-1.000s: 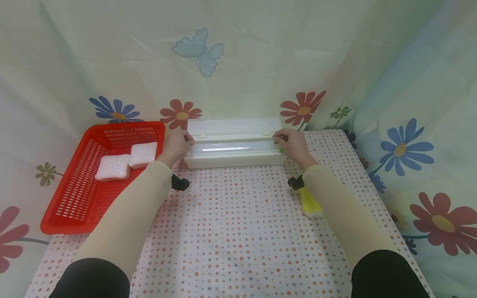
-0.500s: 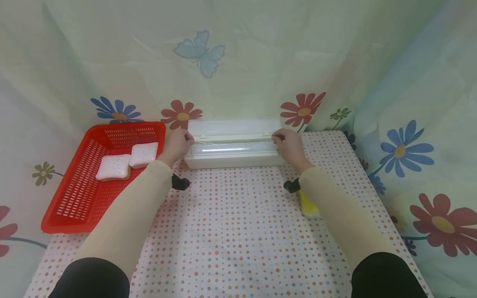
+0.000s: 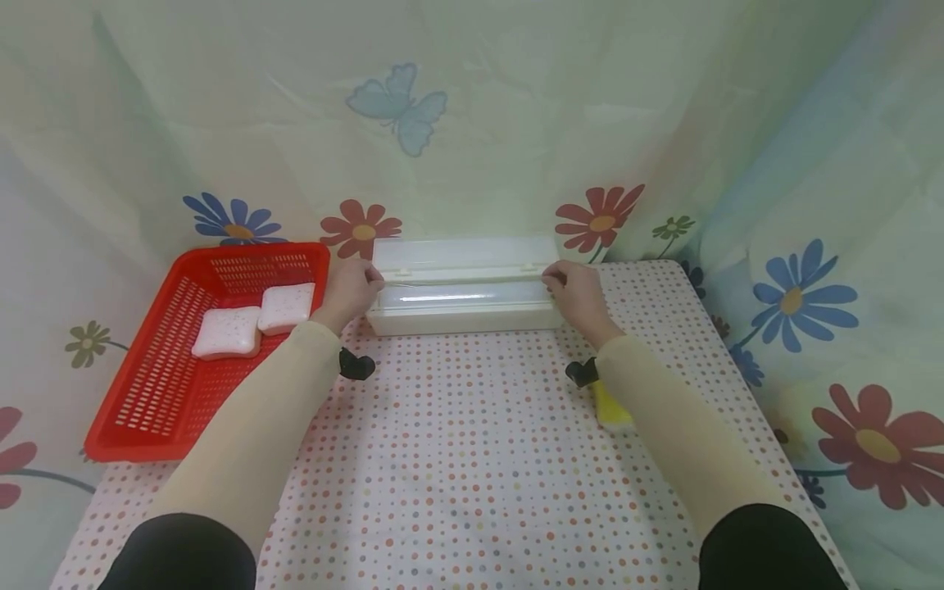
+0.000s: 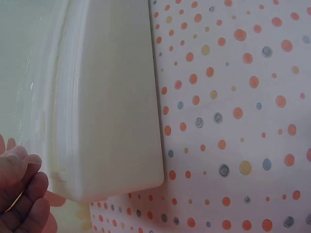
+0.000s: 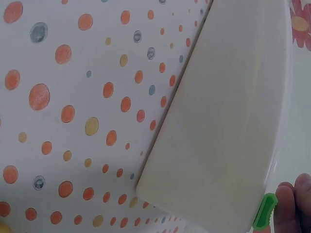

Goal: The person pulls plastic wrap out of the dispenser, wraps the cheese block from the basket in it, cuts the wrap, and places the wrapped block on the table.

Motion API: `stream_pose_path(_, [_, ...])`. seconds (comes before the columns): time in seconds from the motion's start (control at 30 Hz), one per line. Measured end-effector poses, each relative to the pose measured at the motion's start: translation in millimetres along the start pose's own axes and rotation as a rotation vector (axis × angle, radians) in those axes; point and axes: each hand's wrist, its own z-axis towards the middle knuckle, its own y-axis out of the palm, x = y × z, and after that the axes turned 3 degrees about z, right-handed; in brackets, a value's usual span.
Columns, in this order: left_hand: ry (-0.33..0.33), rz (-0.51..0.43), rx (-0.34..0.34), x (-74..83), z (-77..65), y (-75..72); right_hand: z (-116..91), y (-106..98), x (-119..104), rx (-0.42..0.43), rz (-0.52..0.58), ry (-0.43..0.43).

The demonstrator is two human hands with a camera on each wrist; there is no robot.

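A long white cling film dispenser [image 3: 468, 321] lies across the back of the table, its translucent lid [image 3: 465, 252] raised. Inside, the shiny roll [image 3: 472, 295] shows. My left hand [image 3: 349, 290] is at the dispenser's left end, thumb and fingertip pinching the edge of clear cling film [image 4: 25, 107], which shows as faint glossy streaks in the left wrist view. At the opposite end my right hand [image 3: 580, 297] pinches the film's other side, fingertips just above the box. A green slider cutter [image 5: 265, 212] sits beside the right fingers [image 5: 286, 208].
On the left stands a red plastic basket [image 3: 140, 447] holding two pale speckled sponges [image 3: 227, 332] [image 3: 286, 307]. A yellow sponge [image 3: 610, 407] lies partly under the right forearm. The dotted tablecloth [image 3: 457, 459] covers the table; a flowered curtain [image 3: 501, 123] hangs close behind.
The film's edge has come up slightly off the roll between both hands. My right hand shifted a little left, then back right; the green cutter is now hidden in the head view.
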Motion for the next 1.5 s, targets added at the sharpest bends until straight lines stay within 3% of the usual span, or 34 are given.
stream_pose_path(0.3, [0.021,-0.076,0.030,-2.1,-2.1,-2.5,0.2,-6.3,-3.5,0.012,0.012,-0.031])
stream_pose_path(0.53, [-0.017,-0.134,0.040,-4.7,-5.8,-4.3,-0.5,-12.2,-3.7,0.018,0.033,-0.034])
stream_pose_path(0.93, [0.011,-0.160,0.075,-4.9,-12.9,-13.5,-6.9,-28.5,-12.3,0.058,-0.019,-0.077])
stream_pose_path(1.5, [0.136,-0.151,0.158,4.5,-38.0,-38.5,-15.5,-58.6,-35.4,0.091,-0.068,-0.141])
